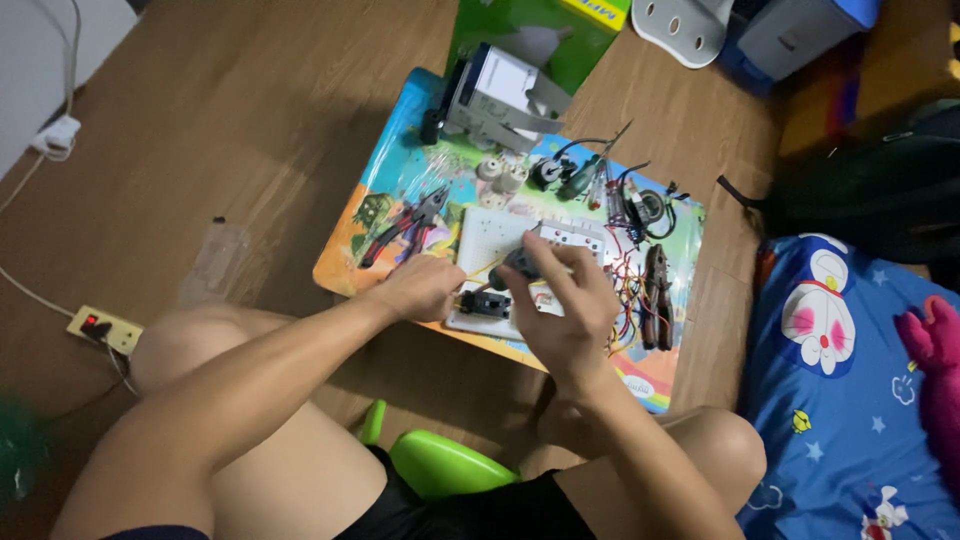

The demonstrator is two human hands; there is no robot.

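Note:
A white breadboard point(492, 236) lies on a small colourful table point(395, 170). My left hand point(420, 287) rests at the board's lower left edge, fingers curled beside a small black component point(487, 303) on the board; what the fingers pinch is hidden. My right hand point(562, 300) hovers over the board's middle, gripping a dark grey tool point(518, 262) whose tip points down-left at the board. A thin yellowish wire runs between the two hands.
Red-handled pliers point(408, 226), brown pliers point(656, 296), loose wires point(625, 280), small motors point(548, 172) and a white-grey device point(497, 97) crowd the table. A green box point(535, 35) stands behind. A power strip point(104, 328) lies on the wooden floor at left; blue bedding point(850, 380) at right.

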